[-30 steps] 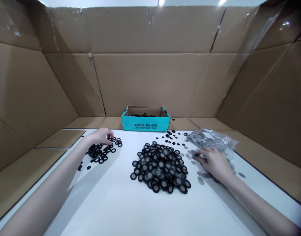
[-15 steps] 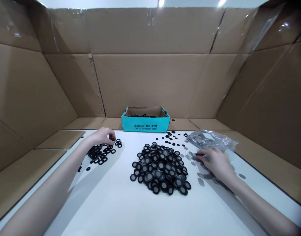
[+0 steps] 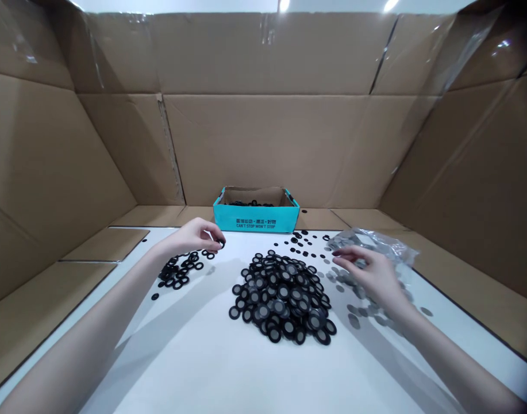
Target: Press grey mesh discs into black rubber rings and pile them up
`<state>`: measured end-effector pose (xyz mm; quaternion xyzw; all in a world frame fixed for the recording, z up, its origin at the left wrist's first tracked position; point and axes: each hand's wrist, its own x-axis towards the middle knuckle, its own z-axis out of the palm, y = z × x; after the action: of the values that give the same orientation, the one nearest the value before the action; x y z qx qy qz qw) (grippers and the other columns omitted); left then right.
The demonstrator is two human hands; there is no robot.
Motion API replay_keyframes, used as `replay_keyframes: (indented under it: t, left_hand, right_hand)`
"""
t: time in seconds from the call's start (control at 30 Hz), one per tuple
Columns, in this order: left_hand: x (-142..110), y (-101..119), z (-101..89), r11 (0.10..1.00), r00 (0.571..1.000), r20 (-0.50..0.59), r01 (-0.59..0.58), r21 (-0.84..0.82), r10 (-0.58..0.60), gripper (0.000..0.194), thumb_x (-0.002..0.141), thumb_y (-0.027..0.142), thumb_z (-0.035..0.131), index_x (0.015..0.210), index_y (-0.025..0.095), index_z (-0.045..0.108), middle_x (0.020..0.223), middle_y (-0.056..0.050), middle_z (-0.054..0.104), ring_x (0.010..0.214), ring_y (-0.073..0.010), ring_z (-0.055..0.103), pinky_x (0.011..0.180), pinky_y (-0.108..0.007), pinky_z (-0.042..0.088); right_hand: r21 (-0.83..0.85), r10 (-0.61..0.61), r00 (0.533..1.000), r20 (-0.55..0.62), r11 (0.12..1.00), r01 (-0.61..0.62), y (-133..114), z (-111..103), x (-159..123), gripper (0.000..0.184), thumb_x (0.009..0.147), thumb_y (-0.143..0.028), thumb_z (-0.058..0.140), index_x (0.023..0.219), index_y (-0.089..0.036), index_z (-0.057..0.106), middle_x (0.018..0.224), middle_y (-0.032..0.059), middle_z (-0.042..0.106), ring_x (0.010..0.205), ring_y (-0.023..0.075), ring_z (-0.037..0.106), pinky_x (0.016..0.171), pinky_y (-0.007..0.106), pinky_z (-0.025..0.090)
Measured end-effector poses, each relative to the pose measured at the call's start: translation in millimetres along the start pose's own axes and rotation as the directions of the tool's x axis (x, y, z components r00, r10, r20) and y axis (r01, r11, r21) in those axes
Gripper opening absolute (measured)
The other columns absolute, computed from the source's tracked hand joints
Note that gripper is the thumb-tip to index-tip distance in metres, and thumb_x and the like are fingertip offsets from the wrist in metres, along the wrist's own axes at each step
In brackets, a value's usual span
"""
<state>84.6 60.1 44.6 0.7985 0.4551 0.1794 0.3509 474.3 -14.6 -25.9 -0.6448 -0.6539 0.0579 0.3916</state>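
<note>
My left hand (image 3: 194, 237) reaches over the white table with a small black ring (image 3: 220, 243) pinched at its fingertips. Below it lies a loose patch of black rubber rings (image 3: 179, 270). In the middle sits a heap of black rings with grey mesh centres (image 3: 283, 299). My right hand (image 3: 370, 273) hovers with fingers apart, holding nothing visible. It is just above scattered grey mesh discs (image 3: 353, 302) and in front of a clear plastic bag of grey discs (image 3: 370, 241). Small black discs (image 3: 300, 244) lie beyond the heap.
A teal cardboard box (image 3: 256, 218) with black rings inside stands at the table's far edge. Brown cardboard sheets (image 3: 263, 149) wall the back and sides. The table's right edge runs just past the grey discs.
My left hand has moved right and slightly up, now with a ring at its fingertips. My right hand has lifted off the table, its fingers spreading.
</note>
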Motion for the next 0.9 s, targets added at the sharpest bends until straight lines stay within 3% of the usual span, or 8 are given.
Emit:
replay_keyframes:
  t: [0.17, 0.27, 0.37, 0.5, 0.73, 0.9]
  left_hand:
    - [-6.9, 24.0, 14.3, 0.989, 0.997, 0.036, -0.057, -0.139, 0.062, 0.024, 0.070, 0.034, 0.071, 0.080, 0.013, 0.066, 0.069, -0.004, 0.068, 0.063, -0.0143, 0.065, 0.061, -0.025, 0.053]
    - [-11.4, 37.8, 25.2, 0.973, 0.993, 0.037, -0.102, -0.205, 0.112, 0.019, 0.071, 0.029, 0.073, 0.076, 0.013, 0.066, 0.066, -0.002, 0.066, 0.059, -0.0115, 0.062, 0.055, -0.021, 0.049]
    - [-15.2, 50.2, 37.6, 0.970, 0.986, -0.044, -0.165, -0.180, 0.160, 0.017, 0.072, 0.029, 0.074, 0.074, 0.013, 0.067, 0.062, 0.000, 0.063, 0.054, -0.0082, 0.055, 0.049, -0.017, 0.041]
    - [-19.6, 60.6, 49.5, 0.951, 0.982, -0.090, -0.186, -0.245, 0.169, 0.021, 0.075, 0.032, 0.073, 0.075, 0.012, 0.067, 0.064, -0.001, 0.063, 0.055, -0.0079, 0.053, 0.048, -0.016, 0.040]
    - [-21.4, 63.3, 64.5, 0.848, 0.984, 0.066, -0.106, -0.519, 0.163, 0.018, 0.078, 0.027, 0.072, 0.083, 0.011, 0.066, 0.068, -0.002, 0.065, 0.060, -0.0108, 0.062, 0.058, -0.021, 0.051]
    - [-18.5, 63.5, 81.4, 0.793, 0.983, 0.082, -0.085, -0.603, 0.167, 0.017, 0.075, 0.025, 0.075, 0.080, 0.012, 0.065, 0.066, -0.002, 0.068, 0.058, -0.0097, 0.062, 0.058, -0.020, 0.050]
  right_hand:
    - [0.400, -0.065, 0.998, -0.019, 0.914, 0.067, -66.7, 14.7, -4.2, 0.021, 0.075, -0.040, 0.067, 0.069, -0.020, 0.066, 0.069, 0.0037, 0.066, 0.066, 0.0176, 0.057, 0.059, 0.029, 0.043]
    - [0.519, -0.106, 0.994, 0.012, 0.851, 0.085, -99.7, 23.3, -7.9, 0.017, 0.073, -0.036, 0.069, 0.068, -0.019, 0.067, 0.069, 0.0033, 0.066, 0.062, 0.0153, 0.054, 0.055, 0.028, 0.040]
    - [0.620, -0.135, 0.987, 0.083, 0.782, 0.054, -121.3, 29.7, -11.1, 0.013, 0.072, -0.032, 0.069, 0.067, -0.019, 0.068, 0.068, 0.0026, 0.067, 0.061, 0.0149, 0.055, 0.056, 0.027, 0.042]
    - [0.688, -0.151, 0.977, 0.151, 0.726, 0.006, -131.2, 35.9, -15.6, 0.009, 0.073, -0.028, 0.066, 0.071, -0.020, 0.070, 0.070, 0.0023, 0.069, 0.066, 0.0159, 0.059, 0.063, 0.029, 0.047]
    - [0.762, -0.060, 0.985, 0.162, 0.642, -0.086, -124.7, 41.6, -25.2, 0.014, 0.066, -0.031, 0.075, 0.071, -0.020, 0.068, 0.070, 0.0021, 0.068, 0.064, 0.0154, 0.059, 0.059, 0.027, 0.047]
    - [0.717, -0.036, 0.991, 0.130, 0.694, -0.069, -122.4, 41.5, -28.7, 0.020, 0.065, -0.036, 0.078, 0.067, -0.020, 0.066, 0.062, 0.0011, 0.064, 0.057, 0.0147, 0.055, 0.054, 0.027, 0.043]
